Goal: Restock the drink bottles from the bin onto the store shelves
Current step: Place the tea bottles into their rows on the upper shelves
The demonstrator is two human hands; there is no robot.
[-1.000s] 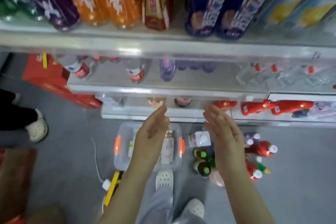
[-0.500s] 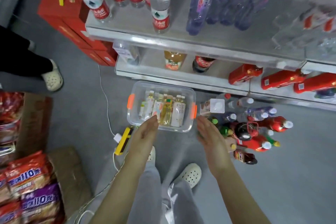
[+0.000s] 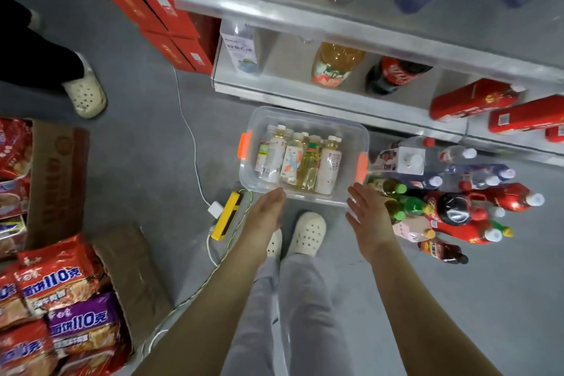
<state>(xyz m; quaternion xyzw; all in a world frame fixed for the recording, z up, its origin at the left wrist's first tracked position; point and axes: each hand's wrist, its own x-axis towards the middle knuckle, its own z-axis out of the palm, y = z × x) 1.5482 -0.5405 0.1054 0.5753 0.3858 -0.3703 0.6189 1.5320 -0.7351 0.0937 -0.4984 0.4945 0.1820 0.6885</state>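
Observation:
A clear plastic bin [image 3: 305, 117] with orange latches sits on the grey floor in front of the shelves. Several drink bottles [image 3: 300, 162] lie side by side inside it. My left hand [image 3: 265, 214] hovers over the bin's near left corner, fingers straight and empty. My right hand [image 3: 367, 217] hovers by the near right corner, also flat and empty. The bottom shelf [image 3: 290, 94] holds a tea bottle [image 3: 335, 65] and a cola bottle [image 3: 393, 75]. Water bottles stand on the shelf above [image 3: 274, 12].
A cluster of bottles [image 3: 464, 201] stands on the floor right of the bin. A yellow device [image 3: 227, 218] with a white cable lies left of my feet. Red cartons [image 3: 146, 3] stack far left. Noodle packs [image 3: 58, 299] fill a box at lower left. Another person's foot [image 3: 85, 94] stands at left.
My view has tilted from the upper shelves down to the floor and bin. Both hands have dropped from shelf height to just above the bin's near edge, still empty.

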